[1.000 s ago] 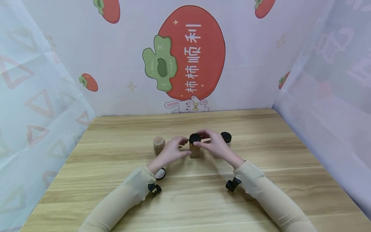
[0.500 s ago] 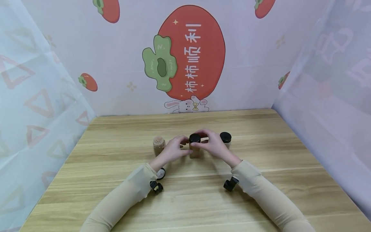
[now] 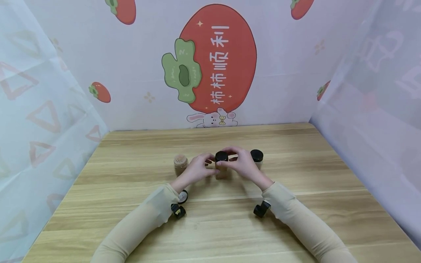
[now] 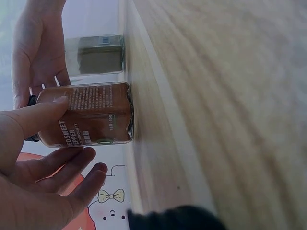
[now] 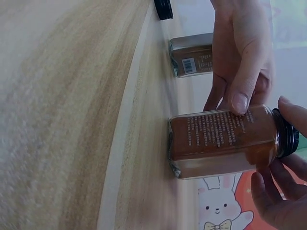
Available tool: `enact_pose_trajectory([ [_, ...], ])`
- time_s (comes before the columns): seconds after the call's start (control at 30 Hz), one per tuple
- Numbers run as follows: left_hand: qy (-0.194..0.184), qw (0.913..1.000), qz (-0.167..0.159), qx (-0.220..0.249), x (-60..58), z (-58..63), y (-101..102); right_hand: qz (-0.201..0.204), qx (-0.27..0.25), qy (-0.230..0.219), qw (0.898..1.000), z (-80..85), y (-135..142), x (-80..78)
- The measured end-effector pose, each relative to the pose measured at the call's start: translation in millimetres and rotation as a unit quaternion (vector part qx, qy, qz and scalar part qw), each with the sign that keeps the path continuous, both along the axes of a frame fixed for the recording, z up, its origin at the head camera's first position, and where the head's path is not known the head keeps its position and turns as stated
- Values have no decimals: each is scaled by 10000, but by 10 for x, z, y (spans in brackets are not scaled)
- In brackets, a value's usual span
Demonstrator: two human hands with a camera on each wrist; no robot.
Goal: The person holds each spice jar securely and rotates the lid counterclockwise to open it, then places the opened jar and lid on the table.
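A square glass spice jar (image 4: 96, 115) of reddish-brown powder, labelled red sweet pepper, stands upright mid-table between both hands. My left hand (image 3: 195, 168) holds its body, thumb across the near face in the left wrist view. From the other side my right hand (image 3: 245, 164) grips the jar's black lid (image 5: 288, 134) between thumb and fingers. In the head view, a second jar (image 3: 180, 164) with a bare perforated shaker top stands behind the left hand. A loose black cap (image 3: 182, 196), its pale inside showing, lies near the left cuff.
Beyond the right hand stands another jar with a black lid (image 3: 257, 155). The wooden tabletop (image 3: 217, 230) meets printed cloth walls (image 3: 279, 73) at the back and sides. A small black camera is strapped at each wrist.
The left forearm has shifted slightly right and the right forearm slightly left. The right thumb has slid a little along the lid's edge. The jar stays in place.
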State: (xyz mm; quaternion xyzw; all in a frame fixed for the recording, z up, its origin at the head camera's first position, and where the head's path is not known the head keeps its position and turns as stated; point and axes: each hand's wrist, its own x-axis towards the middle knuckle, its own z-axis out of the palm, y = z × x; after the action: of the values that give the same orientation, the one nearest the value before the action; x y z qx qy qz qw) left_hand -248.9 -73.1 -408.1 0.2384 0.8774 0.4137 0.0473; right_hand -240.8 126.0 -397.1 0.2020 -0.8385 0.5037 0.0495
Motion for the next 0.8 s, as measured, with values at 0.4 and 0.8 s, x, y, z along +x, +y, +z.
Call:
enact_pose_trajectory([
  [0.4,248,9984,-186,-465,-23,29,21,-48,173,-30,9998,37,-8,-20],
  [0.8,545,9957,-300,-681,-13,10,33,107,394,175,9990,62,10,3],
])
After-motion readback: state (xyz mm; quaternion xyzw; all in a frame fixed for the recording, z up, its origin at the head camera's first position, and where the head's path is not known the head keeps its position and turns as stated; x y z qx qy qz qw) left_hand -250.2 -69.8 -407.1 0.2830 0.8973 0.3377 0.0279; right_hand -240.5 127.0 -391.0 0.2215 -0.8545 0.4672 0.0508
